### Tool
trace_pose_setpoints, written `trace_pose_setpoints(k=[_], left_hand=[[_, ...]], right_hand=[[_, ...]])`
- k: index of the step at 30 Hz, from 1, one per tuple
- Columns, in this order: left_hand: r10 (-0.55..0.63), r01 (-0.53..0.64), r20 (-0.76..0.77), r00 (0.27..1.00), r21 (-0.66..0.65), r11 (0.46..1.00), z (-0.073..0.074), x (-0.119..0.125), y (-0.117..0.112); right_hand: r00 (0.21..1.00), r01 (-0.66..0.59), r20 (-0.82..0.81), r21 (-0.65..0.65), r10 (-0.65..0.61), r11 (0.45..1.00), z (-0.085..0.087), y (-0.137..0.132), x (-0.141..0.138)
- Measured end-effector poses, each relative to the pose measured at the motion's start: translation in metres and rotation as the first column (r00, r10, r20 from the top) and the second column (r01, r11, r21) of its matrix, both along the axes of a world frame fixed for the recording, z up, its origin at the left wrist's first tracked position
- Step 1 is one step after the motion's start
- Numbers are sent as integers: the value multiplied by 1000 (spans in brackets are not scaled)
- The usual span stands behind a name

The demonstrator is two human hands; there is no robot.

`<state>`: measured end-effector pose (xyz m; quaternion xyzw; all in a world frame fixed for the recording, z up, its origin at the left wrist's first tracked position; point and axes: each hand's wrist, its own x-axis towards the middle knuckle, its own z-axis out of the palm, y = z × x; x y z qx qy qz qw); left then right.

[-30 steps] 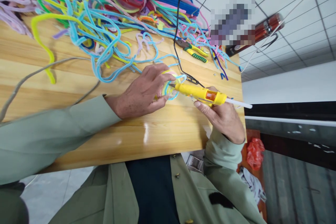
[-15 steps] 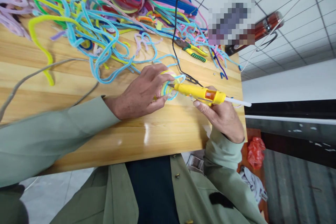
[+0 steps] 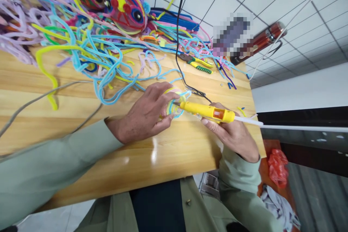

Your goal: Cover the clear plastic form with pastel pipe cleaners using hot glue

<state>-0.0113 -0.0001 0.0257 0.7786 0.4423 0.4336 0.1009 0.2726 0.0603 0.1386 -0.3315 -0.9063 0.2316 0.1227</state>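
Clamping onto a striped piece (image 3: 177, 112), the left grip (image 3: 148, 113) holds it at the nozzle (image 3: 177, 104) of a yellow glue gun (image 3: 199, 109), clasped in the right grip (image 3: 237, 136).

From my distant seat I find a table (image 3: 174, 156), pipe cleaners (image 3: 77, 61) piled at its far side.
In front, a coil (image 3: 171, 110) in the left hand (image 3: 146, 114); to its right, a glue gun (image 3: 203, 111) in the right hand (image 3: 235, 134). Pliers (image 3: 193, 61) lie behind the glue gun, a flask (image 3: 258, 44) farther right.

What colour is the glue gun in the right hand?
The glue gun is mostly yellow, with a white glue stick behind; the head view shows it best.
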Motion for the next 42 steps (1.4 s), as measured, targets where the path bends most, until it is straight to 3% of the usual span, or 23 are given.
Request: trace_pose_setpoints(k=[12,42], left_hand=[[-16,16,5,1000,-39,999,4,0,-1],[-29,26,-42,999,-70,997,9,-5,-1]], right_hand=[[997,-7,-73,-83,1,997,-3,3,0],[997,-37,-71,-15,36,999,0,0,1]])
